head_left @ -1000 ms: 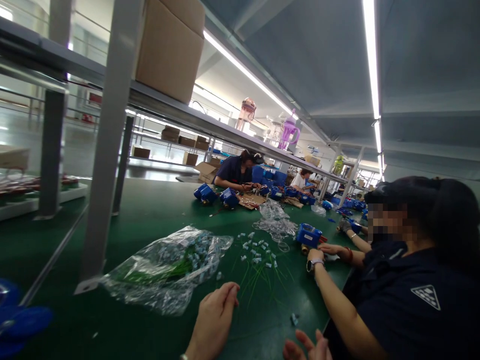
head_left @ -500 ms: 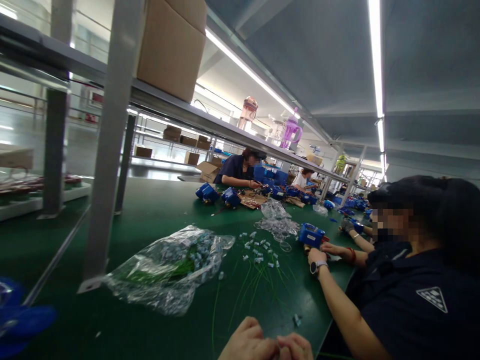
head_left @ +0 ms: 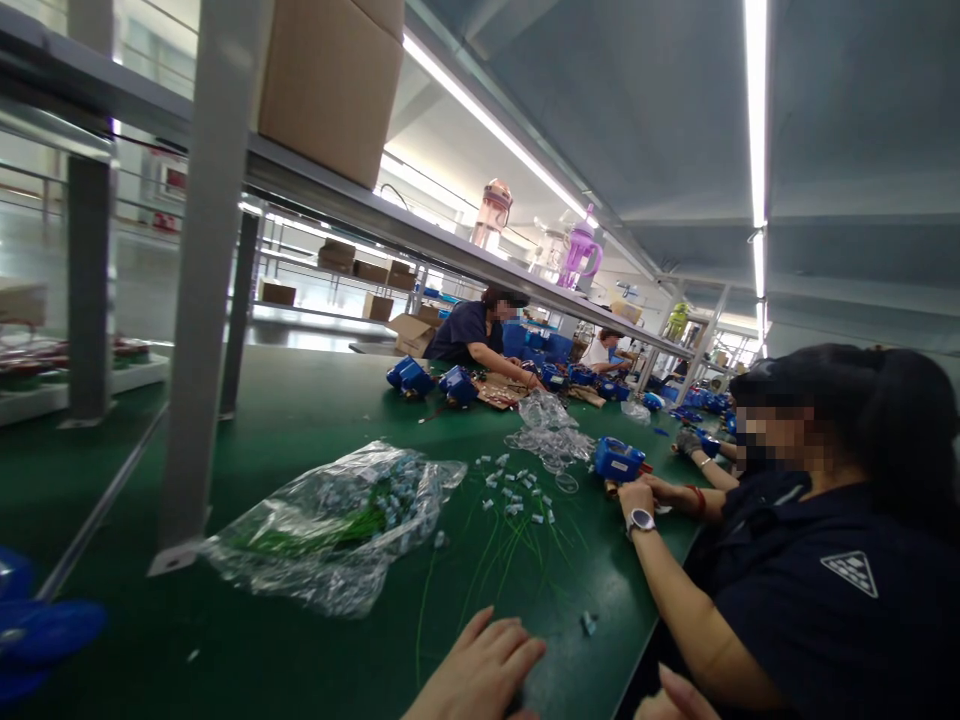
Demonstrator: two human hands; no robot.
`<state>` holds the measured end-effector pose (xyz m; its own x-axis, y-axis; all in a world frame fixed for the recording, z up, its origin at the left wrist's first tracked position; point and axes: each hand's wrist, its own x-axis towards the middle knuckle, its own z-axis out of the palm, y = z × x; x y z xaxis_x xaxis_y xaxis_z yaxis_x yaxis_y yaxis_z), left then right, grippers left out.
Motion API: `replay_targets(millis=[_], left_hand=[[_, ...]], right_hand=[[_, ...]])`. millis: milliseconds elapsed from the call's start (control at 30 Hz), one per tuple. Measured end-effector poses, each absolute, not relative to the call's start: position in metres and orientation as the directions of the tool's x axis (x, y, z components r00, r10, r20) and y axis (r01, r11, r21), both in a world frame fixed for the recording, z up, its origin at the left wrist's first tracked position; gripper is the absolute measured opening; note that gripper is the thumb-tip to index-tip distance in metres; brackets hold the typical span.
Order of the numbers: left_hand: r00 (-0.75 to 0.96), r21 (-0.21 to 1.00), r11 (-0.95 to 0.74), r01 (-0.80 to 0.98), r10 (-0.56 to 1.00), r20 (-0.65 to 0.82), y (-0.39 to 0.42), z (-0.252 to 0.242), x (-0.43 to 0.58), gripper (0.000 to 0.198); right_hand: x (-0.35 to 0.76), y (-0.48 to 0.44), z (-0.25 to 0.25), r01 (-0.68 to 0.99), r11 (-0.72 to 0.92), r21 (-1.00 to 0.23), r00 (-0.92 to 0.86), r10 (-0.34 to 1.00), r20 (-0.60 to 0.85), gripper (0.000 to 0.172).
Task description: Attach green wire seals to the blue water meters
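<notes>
My left hand (head_left: 484, 668) is over the near part of the green table, its fingers stretched out and nothing visible in them. At the bottom edge, right of the table's edge, only part of my right hand (head_left: 675, 698) shows; the rest is cut off. Beyond my left hand lie several thin green wires (head_left: 504, 550) with small pale-blue connectors (head_left: 514, 495) at their far ends. A small pale-blue connector piece (head_left: 589, 624) lies apart, near the table's right edge. To the left, a clear plastic bag (head_left: 330, 570) holds more green wires and connectors.
A co-worker (head_left: 810, 580) on the right handles a blue-housed device (head_left: 619, 459). Crumpled clear plastic (head_left: 551, 440) lies mid-table. A metal post (head_left: 199, 300) rises at left, supporting a shelf (head_left: 450, 245) with bottles and a carton (head_left: 330, 90). Another person (head_left: 469, 330) works across the table.
My hands, close together at the bottom before, have come apart. The left has opened out its fingers; the right has moved right and lower, mostly out of view. The view has shifted slightly.
</notes>
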<state>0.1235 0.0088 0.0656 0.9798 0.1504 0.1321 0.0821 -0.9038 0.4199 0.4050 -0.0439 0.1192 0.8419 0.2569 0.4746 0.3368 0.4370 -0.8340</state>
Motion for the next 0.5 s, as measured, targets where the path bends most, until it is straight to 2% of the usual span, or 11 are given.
replay_targets(millis=[67, 167, 300, 333, 400, 500], left_hand=[[0.971, 0.369, -0.916, 0.157, 0.211, 0.11, 0.016, 0.062, 0.123, 0.037], [0.94, 0.181, -0.942, 0.282, 0.309, 0.146, 0.038, 0.056, 0.119, 0.029], [0.821, -0.107, -0.841, 0.53, 0.477, 0.315, 0.08, 0.05, 0.109, 0.057], [0.778, -0.125, -0.801, 0.585, 0.511, 0.366, 0.088, 0.049, 0.107, 0.06], [0.707, -0.083, -0.77, 0.633, 0.531, 0.466, 0.096, 0.048, 0.105, 0.055], [0.651, 0.021, -0.862, 0.507, 0.398, 0.647, 0.089, 0.047, 0.111, 0.041]], right_hand=[[0.399, -0.044, 0.119, 0.361, 0.415, -0.835, 0.836, 0.253, 0.487, 0.021], [0.378, -0.044, 0.118, 0.41, 0.368, -0.834, 0.821, 0.25, 0.514, 0.022], [0.342, -0.044, 0.119, 0.478, 0.294, -0.828, 0.797, 0.249, 0.549, 0.026], [0.333, -0.046, 0.119, 0.495, 0.274, -0.825, 0.791, 0.25, 0.558, 0.026], [0.317, -0.052, 0.116, 0.527, 0.232, -0.817, 0.78, 0.25, 0.574, 0.026], [0.291, -0.071, 0.102, 0.564, 0.167, -0.809, 0.771, 0.245, 0.588, 0.028]])
